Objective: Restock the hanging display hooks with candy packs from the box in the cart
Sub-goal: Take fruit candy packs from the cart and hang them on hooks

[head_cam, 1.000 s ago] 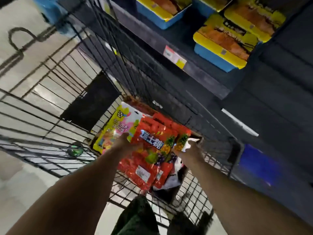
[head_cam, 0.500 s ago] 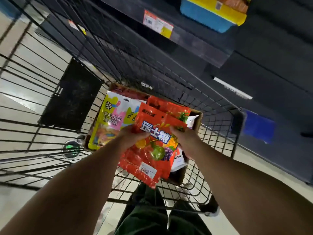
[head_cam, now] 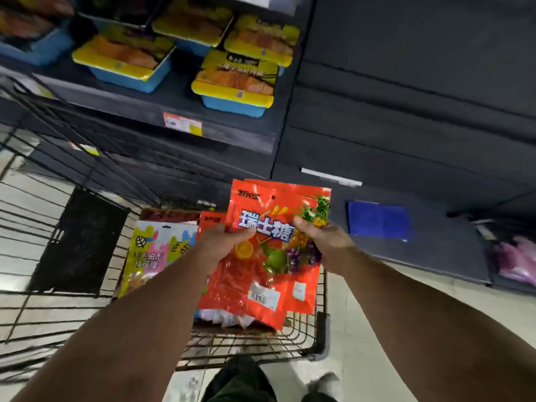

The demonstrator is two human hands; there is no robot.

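1. Raised since half a second ago, the stack of glossy red candy packs (head_cam: 269,256) is now held clear above the box, where before it was low over it; the view has tilted up toward the shelving.
2. The left hand (head_cam: 223,245) is closed on the stack's left edge, thumb across the front, and the right hand (head_cam: 322,242) is clamped on the right edge over the printed fruit.
3. A small round hang hole is seen near the top of the front pack, unobstructed.
4. Just below and behind the stack, the brown cardboard box (head_cam: 162,214) sits in the black wire cart (head_cam: 255,346), with pastel yellow-and-white candy bags (head_cam: 150,256) left inside.
5. Beyond the cart, blue-and-yellow noodle trays (head_cam: 235,82) are lined on a dark shelf (head_cam: 220,132).
6. No display hooks are in view, so no hanging can be judged done; the task looks early, with this stack and the box's remainder left.
7. Open room lies to the right along the dark panels; the cart rim and shelf edge close in on the left and front.
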